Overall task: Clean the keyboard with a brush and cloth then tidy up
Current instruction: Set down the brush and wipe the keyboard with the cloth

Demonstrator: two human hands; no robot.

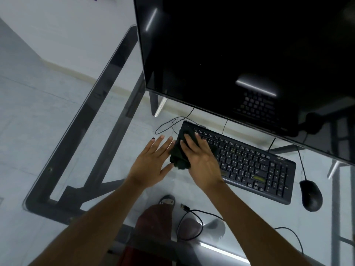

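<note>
On the glass desk (80,120), a black keyboard (249,162) lies slanted, from the centre of the view toward 4 o'clock. At its left end the right hand (199,156) presses a dark cloth (179,160) onto the keys; the fingers are almost straight and lie flat on top of the cloth, and a bunch of the cloth hangs over the keyboard edge at the 9 o'clock side of the hand. The left hand (151,162) rests just beside the cloth, at 9 o'clock from it, with fingers spread and holding nothing. A big dark monitor (240,54) fills the view from 12 to 3 o'clock and hangs over the far edge of the keyboard. A black mouse (310,194) sits at 3 o'clock from the keyboard, near its right end. A loose cable with a plug (190,214) curls at 6 o'clock from the hands. I see no brush.
</note>
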